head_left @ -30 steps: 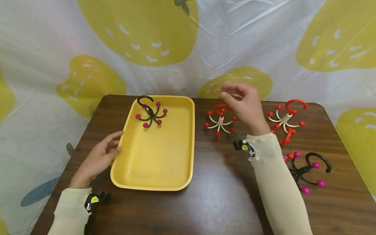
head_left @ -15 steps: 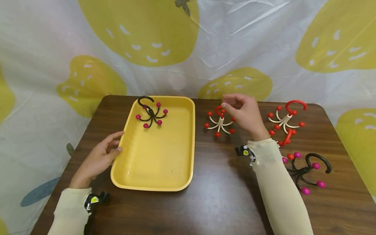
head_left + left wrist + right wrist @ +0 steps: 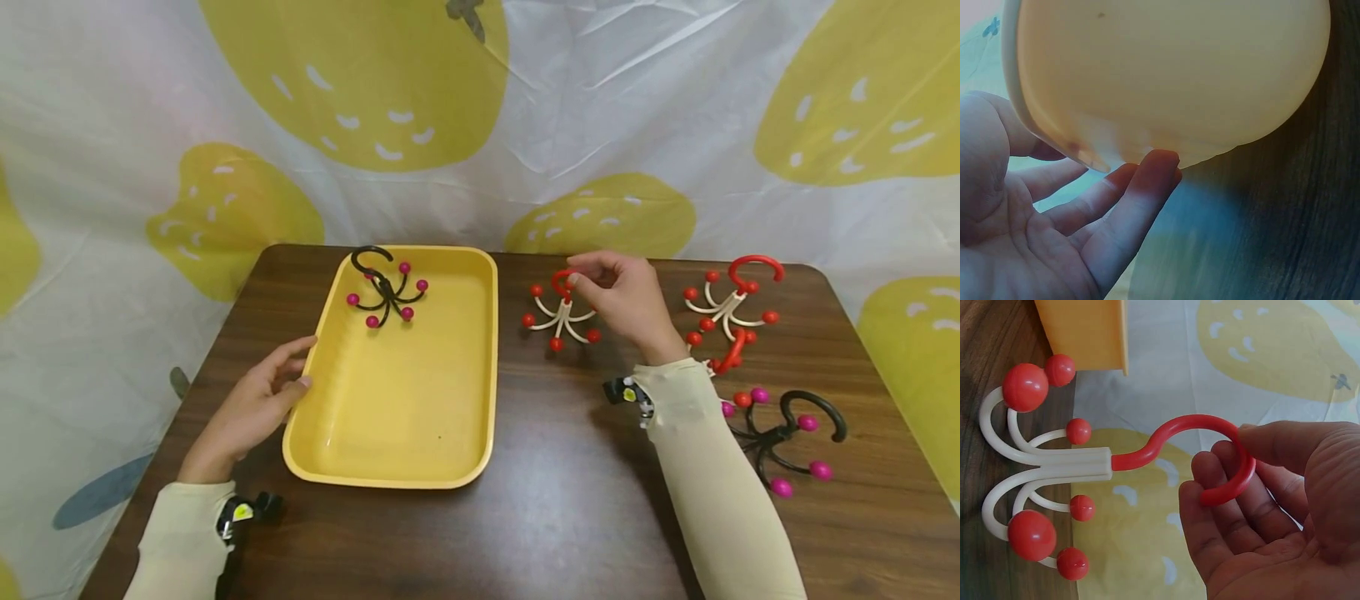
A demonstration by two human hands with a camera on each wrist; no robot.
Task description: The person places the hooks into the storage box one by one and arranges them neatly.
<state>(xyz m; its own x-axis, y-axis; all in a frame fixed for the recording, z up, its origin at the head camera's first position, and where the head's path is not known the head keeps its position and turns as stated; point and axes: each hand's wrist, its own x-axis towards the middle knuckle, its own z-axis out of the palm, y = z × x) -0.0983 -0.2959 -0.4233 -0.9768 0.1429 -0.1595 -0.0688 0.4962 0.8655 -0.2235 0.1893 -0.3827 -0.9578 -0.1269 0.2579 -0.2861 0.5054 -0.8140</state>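
My right hand (image 3: 632, 302) pinches the curved red top of a swivel hook hanger (image 3: 1091, 464) between thumb and fingers. This hanger has white arms tipped with red balls, and it stands upright on the table right of the yellow tray (image 3: 390, 482). Against the tray's left side, the relaxed fingers and thumb of my left hand (image 3: 243, 412) touch the wall at the rim. A black hook hanger (image 3: 386, 289) with magenta balls lies inside the tray at its far left corner, its hook over the rim.
Farther right on the brown table (image 3: 570, 517) are a red-and-white hook hanger (image 3: 726, 305), another partly hidden behind my right sleeve (image 3: 712, 467), and a black-and-magenta hook hanger (image 3: 772, 435). A lemon-print cloth (image 3: 540, 125) hangs behind the table.
My right hand has come down from above the nearest red-and-white hook hanger and taken its red hook between thumb and fingers. The left hand and the tray stay as they were.
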